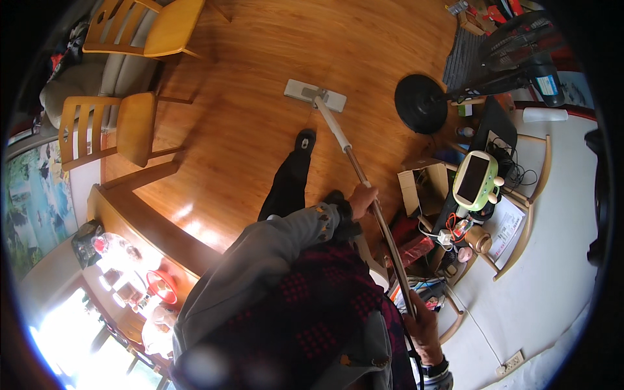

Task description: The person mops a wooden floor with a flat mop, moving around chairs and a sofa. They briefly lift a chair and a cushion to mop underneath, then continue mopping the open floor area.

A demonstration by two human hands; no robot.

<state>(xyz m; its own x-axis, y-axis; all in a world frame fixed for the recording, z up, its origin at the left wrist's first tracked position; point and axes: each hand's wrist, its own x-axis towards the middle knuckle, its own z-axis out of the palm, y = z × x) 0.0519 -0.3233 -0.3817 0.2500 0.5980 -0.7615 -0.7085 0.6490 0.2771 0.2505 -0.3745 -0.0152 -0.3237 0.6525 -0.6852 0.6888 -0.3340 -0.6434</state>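
A flat mop with a long metal handle (357,165) slants across the view. Its pale rectangular head (335,101) rests on the wood-look floor (243,97), and a white sleeve (332,123) covers the lower end of the pole. My left hand (363,201) wraps around the middle of the handle. Farther up the pole, close to my body, my right hand (423,327) grips it near the top end. My right wrist wears a dark band. One dark shoe (305,141) stands just behind the mop head.
A black fan base (420,104) stands right of the mop head. An open cardboard box (425,187) and a cluttered rack holding a green screen device (477,180) line the right wall. Two wooden chairs (134,129) and a table (141,229) are at left.
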